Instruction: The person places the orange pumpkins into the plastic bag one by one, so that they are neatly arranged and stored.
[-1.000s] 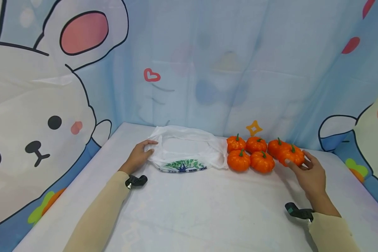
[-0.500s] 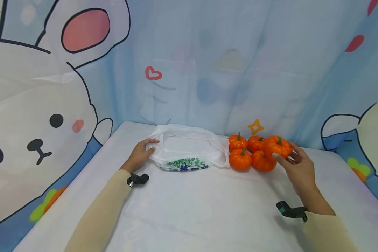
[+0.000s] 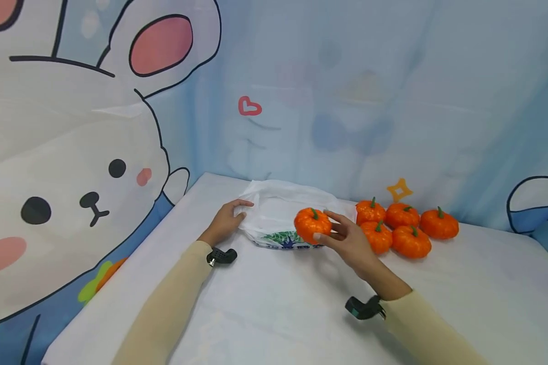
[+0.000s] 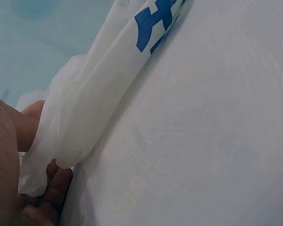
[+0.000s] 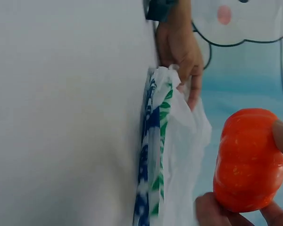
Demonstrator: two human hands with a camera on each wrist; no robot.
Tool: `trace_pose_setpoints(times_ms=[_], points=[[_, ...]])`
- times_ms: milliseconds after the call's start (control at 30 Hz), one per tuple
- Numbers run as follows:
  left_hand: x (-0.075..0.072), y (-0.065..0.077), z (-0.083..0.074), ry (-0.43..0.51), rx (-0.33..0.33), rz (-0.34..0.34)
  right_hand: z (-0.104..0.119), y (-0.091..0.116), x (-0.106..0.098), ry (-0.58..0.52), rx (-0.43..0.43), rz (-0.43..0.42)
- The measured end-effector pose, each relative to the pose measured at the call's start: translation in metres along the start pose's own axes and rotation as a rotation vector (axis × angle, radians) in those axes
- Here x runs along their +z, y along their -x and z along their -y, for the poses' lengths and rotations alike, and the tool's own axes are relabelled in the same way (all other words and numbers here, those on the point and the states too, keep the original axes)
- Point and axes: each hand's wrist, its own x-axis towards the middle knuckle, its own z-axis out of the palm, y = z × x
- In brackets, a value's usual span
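A small orange toy pumpkin (image 3: 309, 226) with a green stem is gripped between the thumb and fingers of my right hand (image 3: 353, 246). It overlaps the front right part of a white plastic bag (image 3: 274, 205) in the head view. The bag lies with its mouth spread open and carries a green and blue tree print. My left hand (image 3: 224, 222) pinches the bag's left edge. In the left wrist view, the thin plastic (image 4: 92, 94) runs between thumb and fingers. The right wrist view shows the pumpkin (image 5: 247, 162) up close, the bag behind it.
Several more toy pumpkins (image 3: 411, 242) stand grouped to the right of the bag, near the back of the white-covered table (image 3: 274, 314). A light blue cartoon curtain (image 3: 292, 101) hangs right behind the table and along its left side.
My right hand has lifted one pumpkin from the right end of the group and carried it left to the bag. My left hand stays at the bag's edge. The head view has turned right-to-left.
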Motion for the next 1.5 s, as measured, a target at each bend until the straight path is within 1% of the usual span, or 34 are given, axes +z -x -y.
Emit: trace_pose_setpoints(times_ms=[67,133,300,367,500,633,867,1000,1100,1233,1300,1367,1500], points=[[0.0,-0.001,0.0,-0.003,0.002,-0.006,0.007,-0.021,0.016,0.012,0.003,0.002],[0.001,0.0,0.001,-0.01,-0.011,-0.007,0.01,-0.043,0.031,0.017,0.023,-0.004],[0.004,0.001,0.002,-0.013,-0.046,-0.001,0.008,-0.09,0.063,-0.004,0.083,-0.028],[0.004,0.001,0.001,-0.015,-0.037,-0.007,0.008,-0.106,0.072,-0.001,0.087,-0.05],[0.002,-0.001,-0.002,-0.026,-0.014,-0.025,0.014,-0.13,0.086,0.021,0.106,-0.097],[0.001,-0.001,-0.005,-0.031,-0.017,-0.021,0.02,-0.142,0.094,0.043,0.134,-0.118],[0.001,-0.003,-0.001,-0.034,-0.062,-0.021,0.028,-0.15,0.104,0.09,0.146,-0.087],[0.003,-0.005,0.004,-0.029,-0.057,-0.024,0.03,-0.152,0.106,0.14,0.153,-0.083],[0.007,-0.005,0.006,-0.025,-0.04,-0.022,0.028,-0.15,0.104,0.219,0.143,-0.081],[0.011,-0.004,0.006,-0.02,-0.034,-0.018,0.026,-0.145,0.093,0.301,0.126,-0.056],[0.012,-0.004,0.005,-0.019,-0.04,-0.009,0.026,-0.138,0.084,0.333,0.103,-0.037],[0.01,-0.003,0.003,-0.02,-0.051,-0.007,0.027,-0.128,0.072,0.341,0.057,-0.036],[0.001,-0.002,0.003,-0.034,-0.064,-0.033,0.028,-0.092,0.046,0.306,-0.058,-0.05]])
